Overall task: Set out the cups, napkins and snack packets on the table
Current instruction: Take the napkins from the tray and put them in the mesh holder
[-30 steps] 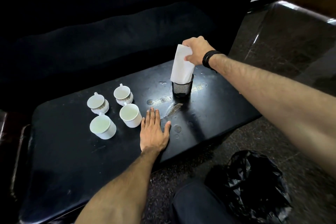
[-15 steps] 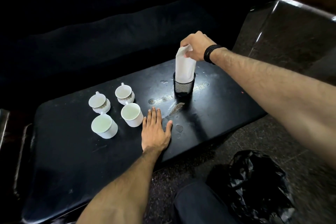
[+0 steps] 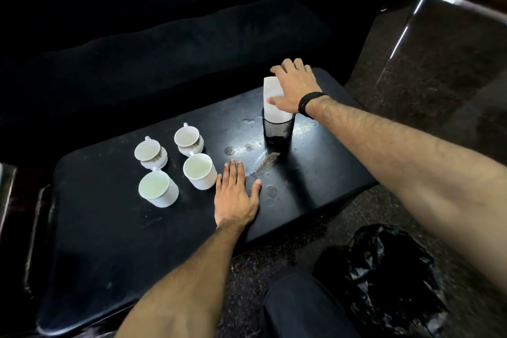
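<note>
Napkins standing in mesh holder on black bench.
Right hand spread, fingers loose over napkins; left hand flat, splayed beside 4 cups.

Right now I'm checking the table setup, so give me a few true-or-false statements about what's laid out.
1. Four white cups stand on the black table. True.
2. The napkins lie flat on the table. False: they stand upright in a black mesh holder.
3. The left hand rests flat on the table. True.
4. The right hand grips a cup. False: it is open, against the napkins.
5. Snack packets sit among the cups. False: none are visible.
</note>
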Demonstrator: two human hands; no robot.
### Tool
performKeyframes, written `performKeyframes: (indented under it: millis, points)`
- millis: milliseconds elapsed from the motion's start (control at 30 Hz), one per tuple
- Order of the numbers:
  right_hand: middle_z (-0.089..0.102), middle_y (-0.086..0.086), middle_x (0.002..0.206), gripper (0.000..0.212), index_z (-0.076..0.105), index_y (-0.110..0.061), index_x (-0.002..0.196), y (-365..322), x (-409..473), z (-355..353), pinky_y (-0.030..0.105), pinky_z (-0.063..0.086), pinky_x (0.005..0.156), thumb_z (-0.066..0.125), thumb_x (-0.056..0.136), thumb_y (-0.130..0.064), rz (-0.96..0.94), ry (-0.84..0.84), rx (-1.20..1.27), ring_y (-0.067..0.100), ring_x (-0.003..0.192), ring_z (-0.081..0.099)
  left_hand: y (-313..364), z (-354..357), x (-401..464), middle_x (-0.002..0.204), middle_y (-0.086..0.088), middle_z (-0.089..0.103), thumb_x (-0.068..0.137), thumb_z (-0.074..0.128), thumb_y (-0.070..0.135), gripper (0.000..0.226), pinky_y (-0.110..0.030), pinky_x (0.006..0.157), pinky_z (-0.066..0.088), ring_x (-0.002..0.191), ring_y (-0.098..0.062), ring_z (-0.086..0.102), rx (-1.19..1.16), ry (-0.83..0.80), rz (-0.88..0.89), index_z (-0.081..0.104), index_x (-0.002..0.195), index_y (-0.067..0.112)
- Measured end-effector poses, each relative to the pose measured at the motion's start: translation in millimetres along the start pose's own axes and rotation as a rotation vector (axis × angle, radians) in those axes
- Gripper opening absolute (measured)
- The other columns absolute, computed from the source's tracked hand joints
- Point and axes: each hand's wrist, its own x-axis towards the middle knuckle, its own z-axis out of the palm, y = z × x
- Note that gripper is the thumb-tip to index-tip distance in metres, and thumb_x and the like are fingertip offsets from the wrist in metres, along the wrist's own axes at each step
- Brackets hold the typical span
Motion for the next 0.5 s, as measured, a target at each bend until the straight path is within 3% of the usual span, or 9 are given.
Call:
performKeyframes:
  millis: [100,267,500]
  points:
    - [0.041,0.008,0.146,0.073,0.037,-0.014,0.145,-3,-2,11,0.046,0.030,0.109,0.055,0.086,-0.053,0.002,-0.020,0.060,0.030,0.135,0.035,0,1,0,0.165,-0.003,0.003,0.095,0.012,0.063,0.077,-0.038,0.123,0.004,0.152,-0.016,-0.001,-0.001,0.002,0.000,0.007,0.157,0.016]
    - [0.039,0.009,0.151,0.071,0.030,-0.011,0.149,-4,-16,23,0.047,0.029,0.112,0.050,0.092,-0.049,-0.042,-0.084,0.064,0.028,0.140,0.032,-1,2,1,0.165,-0.002,0.004,0.095,0.011,0.064,0.078,-0.037,0.123,0.004,0.152,-0.016,-0.001,-0.006,0.008,-0.004,0.007,0.157,0.017]
    - [0.012,0.010,0.164,0.089,0.011,-0.008,0.156,-5,-34,32,0.050,0.016,0.120,0.045,0.092,-0.059,-0.018,-0.031,0.066,0.027,0.152,0.010,-1,4,2,0.164,-0.003,0.006,0.094,0.010,0.064,0.078,-0.038,0.123,0.006,0.152,-0.017,0.001,0.009,0.008,-0.007,0.008,0.156,0.017]
